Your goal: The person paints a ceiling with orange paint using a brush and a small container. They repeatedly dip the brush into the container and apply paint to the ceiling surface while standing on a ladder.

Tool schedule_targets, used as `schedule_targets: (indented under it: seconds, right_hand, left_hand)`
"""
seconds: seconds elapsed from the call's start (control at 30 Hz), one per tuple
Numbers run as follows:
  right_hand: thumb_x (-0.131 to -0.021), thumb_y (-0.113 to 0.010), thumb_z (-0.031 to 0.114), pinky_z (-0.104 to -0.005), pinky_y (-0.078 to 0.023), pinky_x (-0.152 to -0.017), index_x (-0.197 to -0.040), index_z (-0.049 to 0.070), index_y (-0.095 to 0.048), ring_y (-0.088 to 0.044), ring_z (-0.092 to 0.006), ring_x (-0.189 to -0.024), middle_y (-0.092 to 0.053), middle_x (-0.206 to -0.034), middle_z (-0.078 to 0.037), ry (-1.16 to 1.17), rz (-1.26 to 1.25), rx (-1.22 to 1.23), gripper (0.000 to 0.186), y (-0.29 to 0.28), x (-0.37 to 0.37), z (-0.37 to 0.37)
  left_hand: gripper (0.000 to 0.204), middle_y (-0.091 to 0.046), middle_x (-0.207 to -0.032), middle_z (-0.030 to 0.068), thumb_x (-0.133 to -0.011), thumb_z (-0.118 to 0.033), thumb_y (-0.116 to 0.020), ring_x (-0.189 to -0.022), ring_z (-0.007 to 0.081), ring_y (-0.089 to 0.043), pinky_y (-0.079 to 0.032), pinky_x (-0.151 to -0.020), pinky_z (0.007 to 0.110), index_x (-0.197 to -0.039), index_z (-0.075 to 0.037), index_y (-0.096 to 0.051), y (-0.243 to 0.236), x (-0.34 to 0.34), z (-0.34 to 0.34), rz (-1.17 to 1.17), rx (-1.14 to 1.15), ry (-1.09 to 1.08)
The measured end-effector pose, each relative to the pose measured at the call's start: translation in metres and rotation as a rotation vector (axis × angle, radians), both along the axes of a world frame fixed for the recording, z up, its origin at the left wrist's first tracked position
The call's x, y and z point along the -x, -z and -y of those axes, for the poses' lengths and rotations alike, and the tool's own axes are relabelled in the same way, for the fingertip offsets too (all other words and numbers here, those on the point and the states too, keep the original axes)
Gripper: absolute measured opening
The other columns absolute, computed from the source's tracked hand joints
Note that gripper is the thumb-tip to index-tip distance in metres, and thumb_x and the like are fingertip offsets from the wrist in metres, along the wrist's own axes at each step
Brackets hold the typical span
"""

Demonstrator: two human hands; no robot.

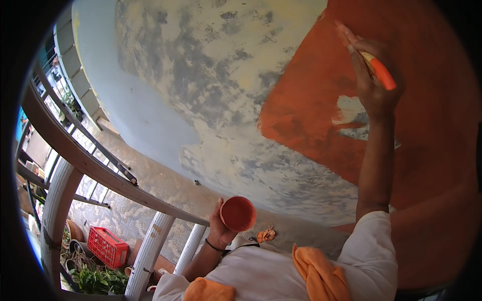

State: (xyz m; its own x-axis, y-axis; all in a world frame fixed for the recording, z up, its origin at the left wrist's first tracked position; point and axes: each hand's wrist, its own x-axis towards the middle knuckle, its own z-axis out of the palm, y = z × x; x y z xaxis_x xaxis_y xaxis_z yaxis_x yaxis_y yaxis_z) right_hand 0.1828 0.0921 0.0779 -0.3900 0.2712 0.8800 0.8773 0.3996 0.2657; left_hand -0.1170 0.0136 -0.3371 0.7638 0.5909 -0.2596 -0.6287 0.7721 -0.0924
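My right hand (374, 95) is raised at the upper right, its fingers closed round a paintbrush (384, 75) with an orange handle end. The brush's bristles are hidden behind the hand, which is up against the wall's orange-red painted area (311, 95). Beneath the right wrist, a pale unpainted patch (351, 110) shows inside the red. Low in the middle, my left hand (219, 230) grips a round cup (238, 214) by its side; reddish paint covers its inside. Left of the red, the wall (211, 85) is mottled grey and cream.
A curved brown rail (95, 165) with whitish posts (150, 253) runs along the left. Beyond it are a red plastic crate (108, 247), potted plants (98, 278) and patterned floor tiles (160, 188). A crumpled orange-brown scrap (266, 234) lies past the cup. Orange cloth (321, 273) hangs over my shirt.
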Motion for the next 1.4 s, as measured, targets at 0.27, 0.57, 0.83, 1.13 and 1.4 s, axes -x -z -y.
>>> schedule_targets:
  seconds: [0.27,0.57,0.83,1.13,1.4]
  right_hand:
    - [-0.086,-0.076,-0.005,-0.0353,-0.062,-0.077,-0.091,0.007,-0.070,-0.076,-0.0260,-0.094,-0.074,-0.101,-0.011,0.132,0.524,0.265,0.014,0.135,0.026,-0.003]
    - [-0.101,-0.076,0.007,-0.0286,-0.060,-0.086,-0.111,0.000,-0.079,-0.075,-0.0092,-0.096,-0.080,-0.104,-0.001,0.223,-0.083,0.126,0.012,-0.115,-0.011,-0.014]
    - [-0.086,-0.074,-0.002,-0.0368,-0.061,-0.080,-0.096,0.008,-0.073,-0.073,-0.0250,-0.097,-0.072,-0.105,-0.010,0.410,0.709,-0.156,0.013,-0.017,0.006,-0.016]
    - [-0.083,-0.081,0.001,-0.0376,-0.063,-0.079,-0.099,0.007,-0.071,-0.075,-0.0275,-0.101,-0.072,-0.104,-0.012,0.077,0.178,0.159,0.020,0.187,-0.003,0.019]
    - [-0.099,-0.076,-0.005,-0.0343,-0.063,-0.091,-0.114,-0.003,-0.069,-0.075,-0.0225,-0.105,-0.076,-0.117,-0.018,0.008,-0.737,-0.283,0.016,0.202,-0.107,0.105]
  left_hand:
    - [0.052,-0.073,-0.132,0.0169,-0.107,-0.054,-0.062,-0.123,0.0362,-0.070,-0.061,-0.103,0.055,-0.132,-0.008,-0.070,-0.006,0.004,-0.011,0.047,-0.001,-0.038]
    - [0.051,-0.074,-0.131,0.0161,-0.107,-0.053,-0.062,-0.122,0.0360,-0.071,-0.062,-0.102,0.056,-0.129,-0.008,-0.071,0.001,0.006,-0.009,0.065,0.013,-0.051]
    - [0.056,-0.072,-0.134,0.0175,-0.108,-0.055,-0.059,-0.125,0.0373,-0.069,-0.060,-0.103,0.057,-0.136,-0.007,-0.067,0.006,0.006,-0.012,0.076,-0.003,-0.067]
    - [0.059,-0.063,-0.143,0.0214,-0.104,-0.054,-0.061,-0.134,0.0413,-0.058,-0.061,-0.097,0.058,-0.140,-0.008,-0.064,0.029,-0.001,-0.011,0.027,-0.047,0.011]
    - [0.064,-0.062,-0.142,0.0228,-0.101,-0.051,-0.068,-0.131,0.0416,-0.058,-0.059,-0.099,0.058,-0.146,-0.006,-0.059,0.002,-0.015,-0.008,0.177,-0.132,0.138]
